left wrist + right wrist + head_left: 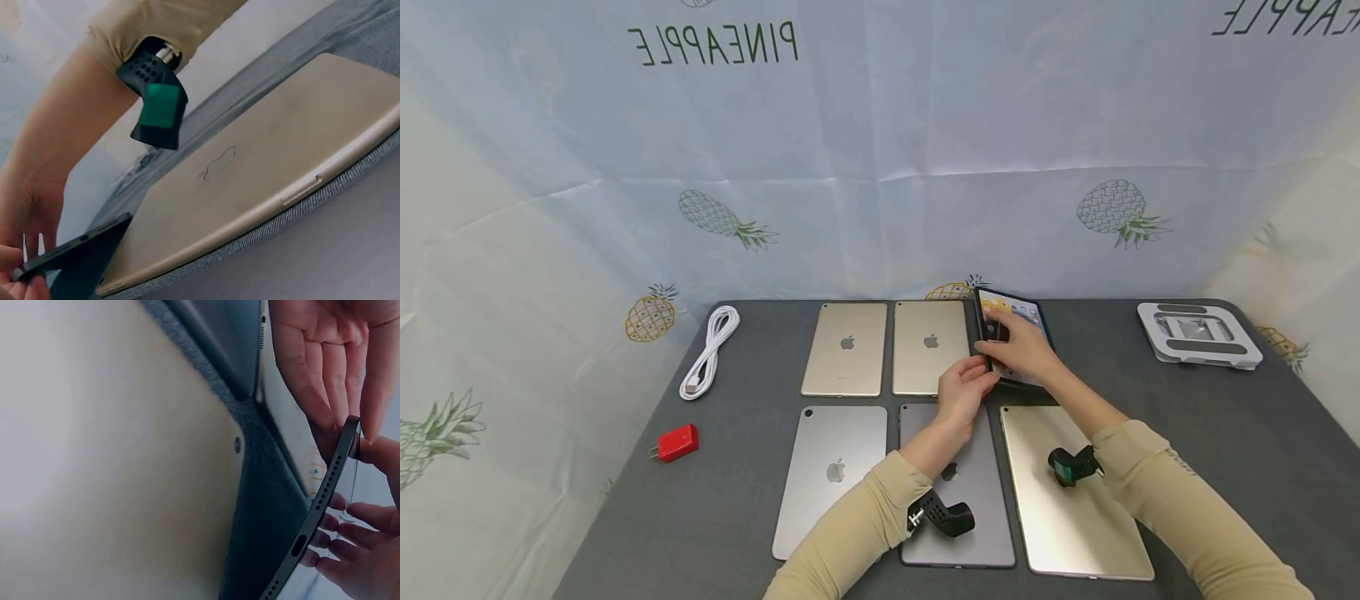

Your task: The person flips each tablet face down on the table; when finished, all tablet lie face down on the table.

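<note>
A dark-edged tablet (1037, 321) with its screen lit stands tilted up at the back of the table. My left hand (964, 393) holds its near left corner, thumb and fingers on either side of the dark edge (317, 506) in the right wrist view. Across the screen reaches my right hand (1024, 346), its thumb at the left edge and its bent fingers on the glass. Beneath my left forearm lies a grey tablet (925, 533), back up. A gold tablet (1075, 517) lies under my right wrist.
Two gold tablets (844, 367) (925, 367) lie in the back row, and a silver tablet (820, 517) at front left. To the left are a coiled white cable (718, 337) and a red plug adapter (677, 442). A folded white stand (1198, 333) lies far right. A pineapple-print curtain (880, 125) hangs behind.
</note>
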Motion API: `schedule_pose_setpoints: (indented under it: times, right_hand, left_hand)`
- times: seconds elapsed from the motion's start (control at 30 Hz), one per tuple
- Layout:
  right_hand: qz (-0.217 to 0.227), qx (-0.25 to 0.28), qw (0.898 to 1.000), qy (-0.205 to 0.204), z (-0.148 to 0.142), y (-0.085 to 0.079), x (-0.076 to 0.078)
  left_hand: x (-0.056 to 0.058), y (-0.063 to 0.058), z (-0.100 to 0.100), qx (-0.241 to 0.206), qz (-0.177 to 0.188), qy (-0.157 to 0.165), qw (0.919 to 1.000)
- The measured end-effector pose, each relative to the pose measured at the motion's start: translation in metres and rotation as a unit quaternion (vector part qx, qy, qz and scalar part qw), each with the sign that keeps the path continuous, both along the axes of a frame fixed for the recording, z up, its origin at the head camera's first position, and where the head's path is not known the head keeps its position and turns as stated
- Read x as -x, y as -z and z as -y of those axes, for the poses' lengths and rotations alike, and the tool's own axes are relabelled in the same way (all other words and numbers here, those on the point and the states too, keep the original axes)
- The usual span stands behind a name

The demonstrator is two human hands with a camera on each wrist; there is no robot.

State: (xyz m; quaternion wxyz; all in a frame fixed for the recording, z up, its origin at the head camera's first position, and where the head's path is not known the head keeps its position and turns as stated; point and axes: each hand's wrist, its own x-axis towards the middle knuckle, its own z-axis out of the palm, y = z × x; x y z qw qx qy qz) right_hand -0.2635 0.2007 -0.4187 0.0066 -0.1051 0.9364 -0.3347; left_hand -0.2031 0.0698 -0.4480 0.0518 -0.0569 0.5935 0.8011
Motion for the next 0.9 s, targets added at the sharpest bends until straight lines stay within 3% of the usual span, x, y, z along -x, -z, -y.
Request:
schedule_pose_setpoints:
  times: [0.13, 0.27, 0.53, 0.63, 0.9]
  right_hand:
    - [0.027, 0.042, 0.998, 0.025, 0.001, -0.005, 0.000]
    - [0.048, 0.090, 0.994, 0.042, 0.002, -0.007, -0.001]
    - [0.054, 0.172, 0.983, 0.036, 0.006, -0.014, -0.003]
    - [0.060, 0.216, 0.974, 0.030, 0.007, -0.016, -0.005]
    - [0.078, 0.336, 0.938, 0.023, 0.010, -0.018, -0.005]
  left_hand:
    - [0.001, -0.004, 0.003, 0.045, -0.028, -0.025, 0.9982]
    - [0.002, -0.010, 0.006, 0.081, -0.053, -0.031, 0.9949]
    - [0.004, -0.020, 0.013, 0.150, -0.123, -0.029, 0.9806]
    - [0.005, -0.024, 0.016, 0.171, -0.148, -0.022, 0.9740]
    - [0.007, -0.034, 0.024, 0.215, -0.223, -0.005, 0.9508]
